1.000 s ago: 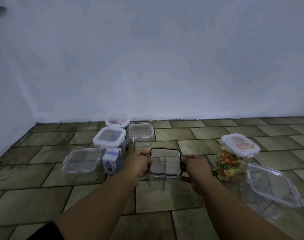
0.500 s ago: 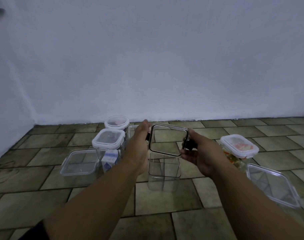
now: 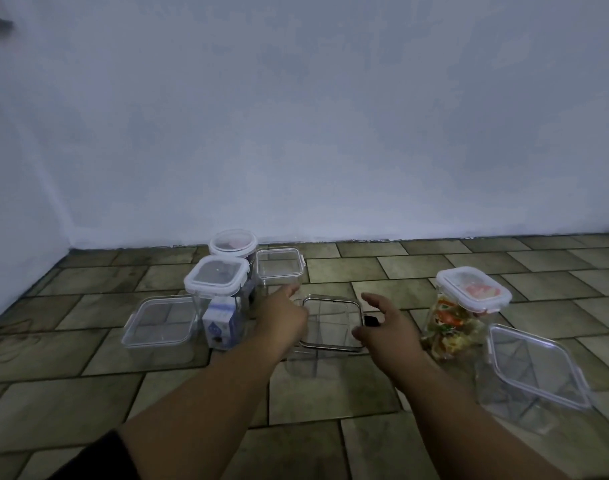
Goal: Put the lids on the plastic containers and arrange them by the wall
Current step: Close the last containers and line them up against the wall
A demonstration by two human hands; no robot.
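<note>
The wall [image 3: 296,116] and tiled floor [image 3: 88,393] are dim, and the clear plastic blurs into the tiles. The body of the middle container [image 3: 306,365] is hard to trace. Its left rim is hidden behind the left hand [image 3: 282,317].

It stands upright on the floor between the hands, well out from the wall. Its dark-rimmed lid [image 3: 331,323] lies flat on top. The lid is near-square, so it has no clear long axis, and its far edge is roughly parallel to the wall.

A black clip [image 3: 369,320] sticks out on its right side, just beside the right hand [image 3: 386,327], whose fingers are spread wide and hold nothing. The left fingers look loose and also hold nothing.
</note>
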